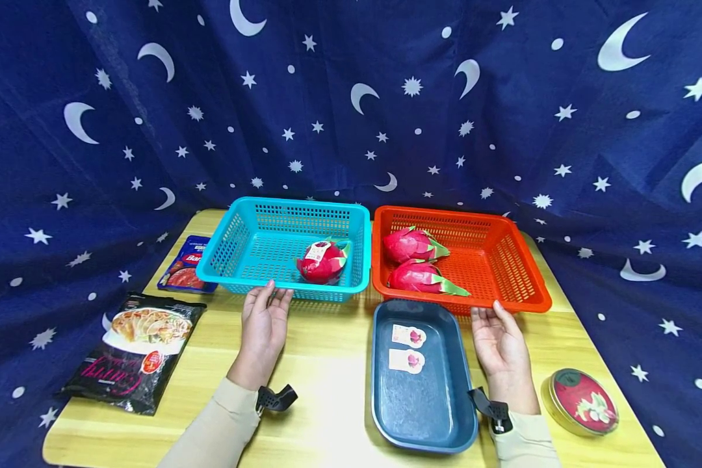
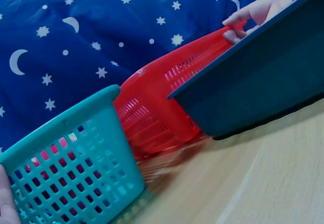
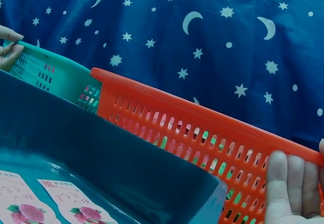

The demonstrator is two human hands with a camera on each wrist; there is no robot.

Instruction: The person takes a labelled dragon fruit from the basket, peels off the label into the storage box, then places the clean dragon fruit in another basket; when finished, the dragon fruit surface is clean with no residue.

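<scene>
My left hand (image 1: pixel 264 330) pinches the near rim of a turquoise plastic basket (image 1: pixel 257 252), thumb at the rim and fingers against the outer wall. In it lies one dragon fruit (image 1: pixel 322 263) bearing a white label. With my right hand (image 1: pixel 500 344) I hold the near rim of a red plastic basket (image 1: pixel 484 260); in the right wrist view the fingers (image 3: pixel 277 176) lie flat along its slotted wall. Two unlabelled dragon fruits, one (image 1: pixel 412 245) behind the other (image 1: pixel 421 278), rest at its left side.
Between my forearms stands a dark blue tray (image 1: pixel 427 416) with two fruit-shaped labels (image 1: pixel 407 361) inside. A round tin (image 1: pixel 582 402) sits at right. At left are a black curry packet (image 1: pixel 134 351) and a blue packet (image 1: pixel 187 266). A starry curtain (image 1: pixel 351 97) hangs behind the table.
</scene>
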